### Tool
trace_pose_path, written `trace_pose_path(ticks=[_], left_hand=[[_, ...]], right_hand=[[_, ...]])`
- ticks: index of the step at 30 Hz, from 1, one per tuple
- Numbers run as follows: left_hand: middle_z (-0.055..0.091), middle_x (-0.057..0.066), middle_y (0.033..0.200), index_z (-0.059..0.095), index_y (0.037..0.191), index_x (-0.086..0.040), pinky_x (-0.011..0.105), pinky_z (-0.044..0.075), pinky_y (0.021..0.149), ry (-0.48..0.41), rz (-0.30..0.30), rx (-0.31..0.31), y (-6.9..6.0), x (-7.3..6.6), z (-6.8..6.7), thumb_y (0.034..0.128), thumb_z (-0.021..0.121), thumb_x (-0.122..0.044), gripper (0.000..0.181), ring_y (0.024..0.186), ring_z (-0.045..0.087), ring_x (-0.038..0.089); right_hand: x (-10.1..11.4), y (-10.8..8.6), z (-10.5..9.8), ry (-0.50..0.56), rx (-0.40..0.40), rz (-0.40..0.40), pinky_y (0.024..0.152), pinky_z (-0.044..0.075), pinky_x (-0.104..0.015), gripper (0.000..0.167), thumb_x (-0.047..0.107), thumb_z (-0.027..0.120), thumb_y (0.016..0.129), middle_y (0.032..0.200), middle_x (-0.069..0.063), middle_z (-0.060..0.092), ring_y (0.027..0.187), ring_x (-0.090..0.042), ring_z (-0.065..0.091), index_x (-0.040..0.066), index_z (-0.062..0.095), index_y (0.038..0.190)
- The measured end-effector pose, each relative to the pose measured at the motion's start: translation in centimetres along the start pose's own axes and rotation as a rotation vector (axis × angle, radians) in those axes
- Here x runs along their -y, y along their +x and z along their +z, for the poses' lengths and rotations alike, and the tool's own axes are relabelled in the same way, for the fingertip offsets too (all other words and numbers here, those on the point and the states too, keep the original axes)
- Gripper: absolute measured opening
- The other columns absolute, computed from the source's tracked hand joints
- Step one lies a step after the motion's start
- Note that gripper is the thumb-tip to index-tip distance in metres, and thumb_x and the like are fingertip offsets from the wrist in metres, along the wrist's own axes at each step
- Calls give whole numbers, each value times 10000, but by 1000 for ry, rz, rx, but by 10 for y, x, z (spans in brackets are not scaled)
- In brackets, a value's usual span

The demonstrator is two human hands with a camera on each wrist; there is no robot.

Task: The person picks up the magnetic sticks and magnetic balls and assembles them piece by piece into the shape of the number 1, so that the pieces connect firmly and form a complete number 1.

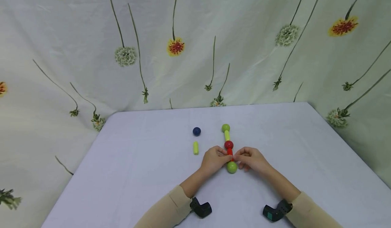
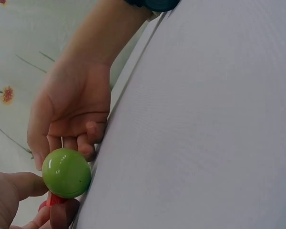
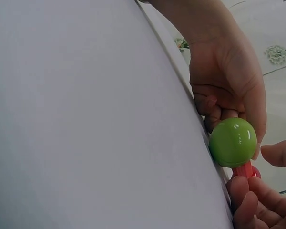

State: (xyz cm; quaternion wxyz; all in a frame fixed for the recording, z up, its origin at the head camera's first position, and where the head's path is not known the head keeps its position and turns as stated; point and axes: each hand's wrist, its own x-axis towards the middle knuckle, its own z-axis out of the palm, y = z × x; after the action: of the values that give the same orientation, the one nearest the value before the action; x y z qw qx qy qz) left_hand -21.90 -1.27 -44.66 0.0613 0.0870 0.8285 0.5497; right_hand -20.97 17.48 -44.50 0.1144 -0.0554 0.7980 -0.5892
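Observation:
A chain of toy pieces lies on the table: a green ball [image 1: 225, 128], a yellow-green rod [image 1: 227, 135], a dark red ball [image 1: 228, 145], a red rod [image 1: 230, 151] and a nearer green ball [image 1: 231, 167]. My left hand [image 1: 215, 160] pinches the red rod between thumb and fingers, just beyond the nearer ball. On the other side, my right hand [image 1: 252, 159] is beside the rod with bent fingers. Its thumb [image 3: 279, 155] stands apart from the rod in the right wrist view, while its fingertips [image 3: 239, 186] are close to the rod; contact is unclear.
Left of the chain lie a dark blue ball [image 1: 197, 131] and a loose yellow-green rod [image 1: 196, 148]. The white table [image 1: 137, 173] ends at a flower-patterned cloth [image 1: 183, 78] behind it.

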Motion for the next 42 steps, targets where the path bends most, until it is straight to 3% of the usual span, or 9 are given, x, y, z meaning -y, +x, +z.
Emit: trace_pose_path(ticks=[5,12,23,33,42], left_hand=[[668,-5,691,625,864,-45,194,419,532,5,-9,0,0,1,0,821,764,-196,210,612,561,60],[667,-10,684,627,858,-50,200,421,531,17,-3,-6,0,2,0,829,760,-205,207,603,565,62],[675,3,699,624,864,-46,204,439,544,6,3,-5,2,4,0,837,757,-211,213,617,582,75],[674,5,689,640,843,-36,198,435,530,12,10,-12,2,4,0,830,777,-199,212,596,566,66],[610,-30,676,652,814,-49,196,422,547,27,33,-27,3,8,-1,829,778,-227,218,629,537,72]], right_hand=[[-4,-6,-1,-40,40,-66,483,444,-246,257,201,696,900,727,-42,619,593,-151,552,-24,617,997],[-8,-7,-1,-48,85,-140,457,419,-229,278,197,721,879,828,-65,660,600,-142,551,-20,606,1009],[-13,-5,-3,-33,163,-293,550,419,-183,347,66,801,790,931,-144,650,603,-86,494,-59,596,1040],[-14,-6,-1,-113,159,-310,503,409,-187,339,101,823,773,947,-101,647,530,-81,464,15,631,1039],[-13,-7,2,-112,135,-323,494,393,-188,302,94,810,782,923,-71,649,533,-84,451,14,639,1017]])
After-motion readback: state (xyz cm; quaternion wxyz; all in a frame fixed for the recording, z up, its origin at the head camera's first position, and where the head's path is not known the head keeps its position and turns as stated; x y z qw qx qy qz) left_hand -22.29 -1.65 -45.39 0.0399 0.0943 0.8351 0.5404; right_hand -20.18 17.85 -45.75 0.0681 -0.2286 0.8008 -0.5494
